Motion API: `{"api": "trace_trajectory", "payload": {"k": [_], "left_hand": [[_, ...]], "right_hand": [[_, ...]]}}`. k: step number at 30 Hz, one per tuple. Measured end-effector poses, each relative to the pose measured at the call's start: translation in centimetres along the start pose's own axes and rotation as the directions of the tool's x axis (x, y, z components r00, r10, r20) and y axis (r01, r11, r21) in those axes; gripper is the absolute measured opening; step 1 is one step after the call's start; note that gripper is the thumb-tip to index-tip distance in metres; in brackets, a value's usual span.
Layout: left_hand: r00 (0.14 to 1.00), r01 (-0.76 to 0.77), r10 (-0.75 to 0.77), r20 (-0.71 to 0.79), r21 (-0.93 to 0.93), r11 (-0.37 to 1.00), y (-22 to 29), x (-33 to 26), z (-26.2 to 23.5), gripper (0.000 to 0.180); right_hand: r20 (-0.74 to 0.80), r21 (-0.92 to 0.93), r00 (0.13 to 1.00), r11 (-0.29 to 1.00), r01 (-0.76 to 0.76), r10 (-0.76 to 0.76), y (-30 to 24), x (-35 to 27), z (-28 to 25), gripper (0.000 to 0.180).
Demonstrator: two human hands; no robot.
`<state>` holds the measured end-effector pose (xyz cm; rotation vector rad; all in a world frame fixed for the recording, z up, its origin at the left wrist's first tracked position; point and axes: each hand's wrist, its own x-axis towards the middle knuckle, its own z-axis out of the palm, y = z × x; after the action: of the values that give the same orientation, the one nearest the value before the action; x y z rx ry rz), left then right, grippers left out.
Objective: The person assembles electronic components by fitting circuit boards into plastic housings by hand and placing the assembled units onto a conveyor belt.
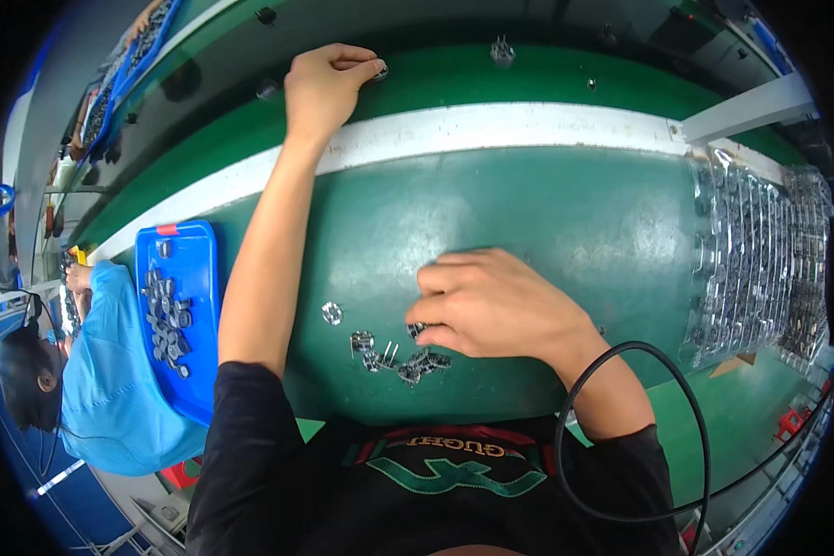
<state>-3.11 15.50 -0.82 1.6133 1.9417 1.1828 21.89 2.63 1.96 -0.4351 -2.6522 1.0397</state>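
Note:
My left hand reaches over the far green belt. Its thumb and fingers are pinched on a small dark metal part, mostly hidden by the fingertips. Nearer to me, my right hand hovers low over the green table, fingers curled around a small shiny metal part. Beside and below that hand lies a loose cluster of silver metal parts, some with thin pins sticking up. A single round silver part sits apart, left of the cluster, close to a squat cylindrical one.
A blue tray with several grey pieces lies at the left, beside a co-worker in a blue top. Clear plastic trays are stacked at the right. A white rail separates table and belt; a pronged part stands on the belt. A black cable loops over my right forearm.

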Motion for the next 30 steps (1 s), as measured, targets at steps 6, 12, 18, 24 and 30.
{"api": "trace_trajectory", "payload": {"k": [6,12,18,24,30], "left_hand": [[0.998,-0.049,0.055,-0.018,0.227,0.973,-0.9,2.1,2.6,0.029],[0.934,-0.226,0.318,-0.165,0.415,0.881,-2.0,1.5,-0.9,0.033],[0.936,-0.229,0.344,-0.076,0.608,0.760,-6.9,0.3,-4.9,0.033],[0.997,-0.075,0.071,0.028,0.168,0.983,0.7,-4.0,-3.2,0.034],[0.955,0.157,-0.014,0.296,-0.464,0.872,5.5,-12.7,-3.4,0.038]], "right_hand": [[-0.011,-0.012,1.000,1.000,0.001,-0.001,0.8,-0.4,-0.1,0.009],[-0.160,0.148,0.973,0.978,-0.145,0.169,1.1,-0.1,-0.3,0.008],[-0.304,0.484,0.908,0.868,-0.114,0.289,0.8,0.9,-0.4,0.009],[-0.356,0.728,0.850,0.686,-0.008,0.388,2.0,0.5,0.0,0.022],[-0.368,0.827,0.806,0.560,0.054,0.464,1.7,0.3,-0.8,0.017]]}}
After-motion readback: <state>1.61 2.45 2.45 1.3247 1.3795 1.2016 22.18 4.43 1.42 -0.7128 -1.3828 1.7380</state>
